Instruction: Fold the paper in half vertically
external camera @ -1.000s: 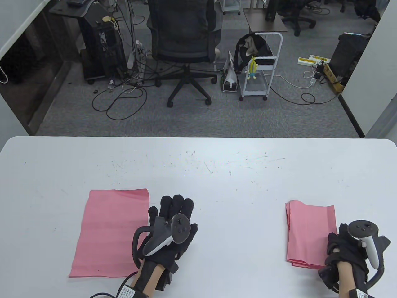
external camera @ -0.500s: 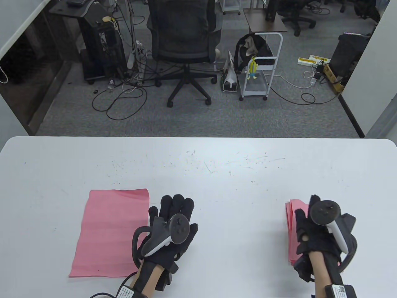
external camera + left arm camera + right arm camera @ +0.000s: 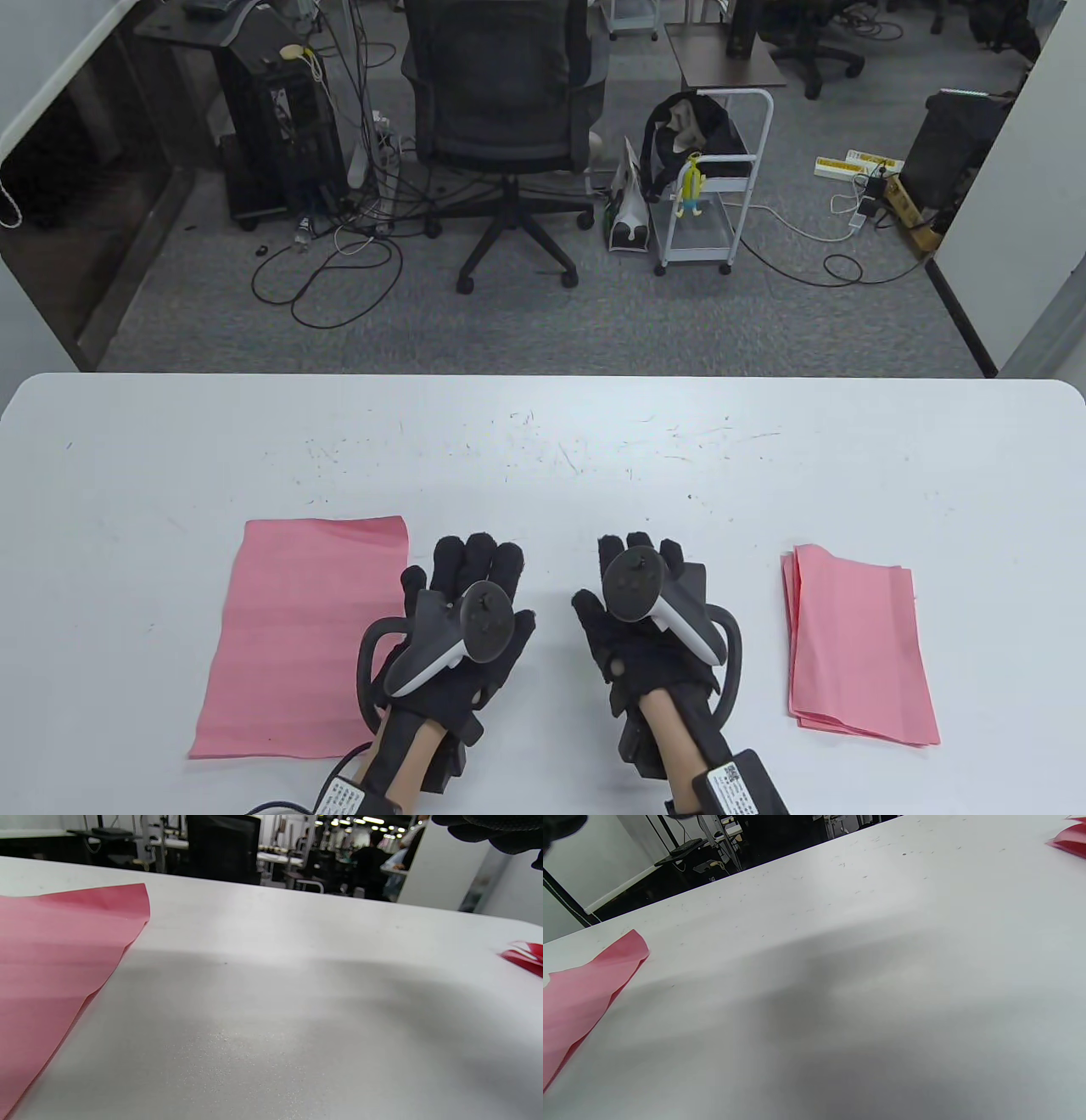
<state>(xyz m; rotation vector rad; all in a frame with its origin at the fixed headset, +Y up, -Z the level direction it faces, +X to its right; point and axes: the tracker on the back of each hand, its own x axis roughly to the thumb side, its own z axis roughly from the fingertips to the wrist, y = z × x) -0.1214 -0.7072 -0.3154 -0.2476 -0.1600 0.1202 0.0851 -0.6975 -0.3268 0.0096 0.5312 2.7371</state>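
Two gloved hands rest between two lots of pink paper.

The fingers [image 3: 475,556] of the left hand [image 3: 462,628] are straight and close together, holding nothing, and the right hand [image 3: 649,615] lies the same way, fingers out flat. Both hands are palm down over the white table [image 3: 543,458], side by side near the front edge, each with a tracker on its back. A flat pink sheet [image 3: 297,637] lies just left of the left hand; its far corner lifts a little in the left wrist view. A folded pink stack [image 3: 861,645] of a few sheets lies well apart, to the right of the right hand.
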